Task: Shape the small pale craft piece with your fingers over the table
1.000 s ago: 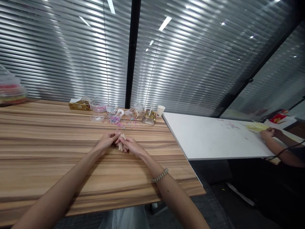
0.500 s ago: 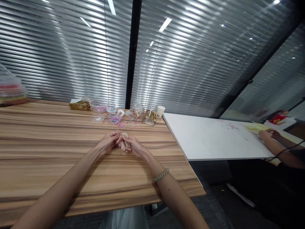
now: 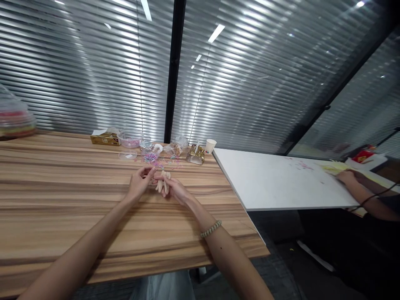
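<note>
My right hand [image 3: 175, 189], with a beaded bracelet [image 3: 211, 229] on its wrist, is closed around a small bunch of pale beige pieces [image 3: 163, 182]. They look like short narrow sticks bundled together; their exact kind is too small to tell. My left hand [image 3: 140, 180] is beside the bunch on its left, thumb and fingers pinched together close to the right hand's fingertips. Whatever the left fingers hold, if anything, is hidden. Behind the hands lie small pink, purple and blue pieces [image 3: 171, 163], scattered in front of a clear bag [image 3: 151, 152] of the same bits.
Along the table's back stand a gold box [image 3: 105, 139], a clear tub [image 3: 130, 142], a crumpled plastic bag [image 3: 176, 146], a gold tissue pack [image 3: 196, 154] and a paper cup [image 3: 210, 145]. On the right, a co-worker's hand [image 3: 346, 177] rests over a white table [image 3: 268, 183].
My left hand has shifted slightly up and to the left, its fingers bending into a pinch. The beige bunch has turned a little in my right hand, and more of it shows.
</note>
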Demonstrator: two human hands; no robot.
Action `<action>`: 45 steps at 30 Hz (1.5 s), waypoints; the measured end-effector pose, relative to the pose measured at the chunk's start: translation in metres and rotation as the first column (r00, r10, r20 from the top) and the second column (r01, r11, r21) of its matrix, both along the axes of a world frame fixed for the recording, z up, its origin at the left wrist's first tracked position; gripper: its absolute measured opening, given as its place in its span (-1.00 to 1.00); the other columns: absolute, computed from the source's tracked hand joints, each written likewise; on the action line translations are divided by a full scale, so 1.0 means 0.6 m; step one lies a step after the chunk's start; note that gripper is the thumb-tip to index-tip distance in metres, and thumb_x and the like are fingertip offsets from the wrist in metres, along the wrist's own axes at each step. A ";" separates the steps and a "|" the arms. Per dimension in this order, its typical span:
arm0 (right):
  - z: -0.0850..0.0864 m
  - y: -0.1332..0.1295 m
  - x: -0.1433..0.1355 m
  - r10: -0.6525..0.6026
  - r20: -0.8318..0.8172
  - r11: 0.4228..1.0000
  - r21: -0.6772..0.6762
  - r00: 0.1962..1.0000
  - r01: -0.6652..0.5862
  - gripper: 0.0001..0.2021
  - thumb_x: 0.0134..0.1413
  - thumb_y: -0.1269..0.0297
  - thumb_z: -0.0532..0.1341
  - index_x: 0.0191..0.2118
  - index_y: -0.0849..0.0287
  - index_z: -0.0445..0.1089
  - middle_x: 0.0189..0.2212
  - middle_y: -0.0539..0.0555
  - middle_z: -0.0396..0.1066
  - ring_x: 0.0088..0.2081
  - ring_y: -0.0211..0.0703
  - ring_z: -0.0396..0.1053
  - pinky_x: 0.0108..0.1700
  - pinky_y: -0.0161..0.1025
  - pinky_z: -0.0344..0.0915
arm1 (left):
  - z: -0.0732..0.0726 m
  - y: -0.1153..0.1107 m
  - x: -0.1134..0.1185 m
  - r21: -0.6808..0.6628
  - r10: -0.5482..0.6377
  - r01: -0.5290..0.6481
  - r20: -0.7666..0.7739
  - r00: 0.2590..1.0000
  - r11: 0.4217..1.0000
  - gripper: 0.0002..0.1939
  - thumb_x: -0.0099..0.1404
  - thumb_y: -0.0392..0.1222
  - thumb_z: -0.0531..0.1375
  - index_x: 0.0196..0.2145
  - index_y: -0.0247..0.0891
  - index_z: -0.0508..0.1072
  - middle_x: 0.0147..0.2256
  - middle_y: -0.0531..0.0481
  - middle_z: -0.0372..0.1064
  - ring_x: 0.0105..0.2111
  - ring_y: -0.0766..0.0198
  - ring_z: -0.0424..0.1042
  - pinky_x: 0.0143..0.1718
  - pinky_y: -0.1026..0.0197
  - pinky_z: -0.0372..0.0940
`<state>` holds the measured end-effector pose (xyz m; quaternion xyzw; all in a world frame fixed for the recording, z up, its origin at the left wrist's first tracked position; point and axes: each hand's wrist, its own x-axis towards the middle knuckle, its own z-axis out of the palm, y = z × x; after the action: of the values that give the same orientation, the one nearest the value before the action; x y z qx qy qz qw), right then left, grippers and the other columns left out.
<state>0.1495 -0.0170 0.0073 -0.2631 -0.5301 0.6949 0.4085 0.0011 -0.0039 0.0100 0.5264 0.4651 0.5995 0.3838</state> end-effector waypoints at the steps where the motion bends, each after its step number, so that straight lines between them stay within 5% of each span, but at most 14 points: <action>1: -0.003 0.003 -0.001 -0.037 -0.015 0.999 0.001 0.999 0.037 -0.68 0.23 0.18 -0.03 -0.13 0.19 0.41 -0.30 0.06 0.38 -0.60 -0.39 0.17 -0.54 -0.38 0.11 | 0.002 0.000 -0.001 0.075 0.077 -0.073 -0.043 0.996 0.995 -0.69 0.01 0.05 0.28 -0.41 -0.23 0.43 -0.46 0.04 0.38 -0.46 0.31 0.34 -0.45 0.33 0.19; 5: -0.012 0.011 -0.002 -0.160 0.014 0.987 0.020 0.987 0.160 -0.59 0.13 -0.03 0.07 -0.04 0.11 0.37 -0.30 0.05 0.35 -0.54 -0.34 0.22 -0.49 -0.35 0.20 | 0.011 -0.011 0.002 0.219 0.145 -0.097 -0.215 0.966 0.971 -0.78 0.09 -0.01 0.23 -0.47 -0.22 0.45 -0.49 0.05 0.40 -0.47 0.29 0.33 -0.41 0.31 0.19; 9: -0.013 0.013 -0.005 -0.251 0.041 0.965 0.092 0.967 0.247 -0.48 0.06 -0.15 0.07 0.03 0.06 0.33 -0.36 0.02 0.35 -0.46 -0.28 0.23 -0.38 -0.31 0.24 | 0.015 -0.025 0.010 0.222 0.031 0.070 -0.420 0.907 0.973 -0.76 0.14 -0.04 0.18 -0.43 -0.26 0.52 -0.42 -0.02 0.48 -0.47 0.27 0.34 -0.44 0.29 0.18; 15: -0.022 0.019 -0.012 -0.284 -0.043 0.937 0.198 0.958 0.287 -0.44 0.03 -0.19 0.06 0.06 0.03 0.30 -0.09 0.04 0.33 -0.07 -0.13 0.25 -0.04 -0.22 0.21 | -0.003 -0.026 0.016 0.194 -0.097 0.284 -0.643 0.760 0.939 -0.70 0.15 -0.01 0.16 -0.31 -0.25 0.56 -0.50 0.04 0.49 -0.54 0.32 0.31 -0.47 0.32 0.17; 20: -0.040 0.032 -0.007 -0.423 0.127 0.844 0.416 0.897 0.339 -0.48 0.10 -0.16 -0.01 -0.04 0.10 0.38 -0.17 0.08 0.34 -0.10 -0.13 0.26 0.00 -0.17 0.18 | -0.009 -0.018 0.016 0.053 -0.239 0.308 -0.511 0.825 0.950 -0.64 0.11 0.05 0.16 -0.37 -0.30 0.57 -0.46 -0.05 0.54 -0.45 0.16 0.44 -0.42 0.24 0.28; 24: -0.044 0.035 0.003 -0.554 0.211 0.734 0.581 0.805 0.353 -0.54 0.14 -0.04 0.04 -0.04 0.20 0.36 -0.11 0.16 0.33 -0.07 -0.10 0.26 0.03 -0.16 0.15 | 0.001 -0.013 0.009 0.029 -0.161 0.190 -0.414 0.896 0.981 -0.59 0.11 0.05 0.16 -0.29 -0.36 0.56 -0.33 -0.14 0.55 -0.34 0.06 0.49 -0.32 0.17 0.33; 30: -0.035 0.018 0.000 -0.522 0.274 0.713 0.660 0.808 0.237 -0.71 0.21 0.21 0.01 -0.04 0.19 0.33 -0.14 0.12 0.40 -0.13 -0.16 0.34 -0.06 -0.23 0.22 | -0.007 -0.010 0.003 0.071 -0.065 0.118 -0.513 0.856 0.990 -0.65 0.14 -0.03 0.13 -0.26 -0.31 0.56 -0.27 -0.10 0.54 -0.28 0.04 0.48 -0.26 0.16 0.31; 37: -0.032 0.012 0.002 -0.619 0.333 0.658 0.714 0.712 0.238 -0.73 0.19 0.32 0.03 -0.02 0.15 0.28 -0.19 0.10 0.41 -0.20 -0.14 0.36 -0.13 -0.22 0.25 | -0.010 -0.005 0.007 -0.058 -0.150 0.139 -0.353 0.923 0.989 -0.60 0.08 0.06 0.16 -0.31 -0.31 0.57 -0.31 -0.08 0.55 -0.24 0.04 0.46 -0.19 0.15 0.27; 45: -0.039 0.020 0.005 -0.675 0.232 0.624 0.687 0.701 0.373 -0.57 0.11 0.36 0.07 0.13 0.18 0.13 -0.46 -0.01 0.35 -0.44 -0.21 0.30 -0.30 -0.28 0.25 | -0.005 -0.009 0.010 -0.207 -0.296 0.251 -0.221 0.929 0.945 -0.58 -0.04 0.11 0.23 -0.43 -0.34 0.55 -0.57 -0.03 0.44 -0.57 0.28 0.31 -0.53 0.28 0.15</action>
<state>0.1525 -0.0053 -0.0163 -0.4294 -0.6959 0.2512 0.5180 0.0070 -0.0096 0.0070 0.6213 0.4822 0.4259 0.4473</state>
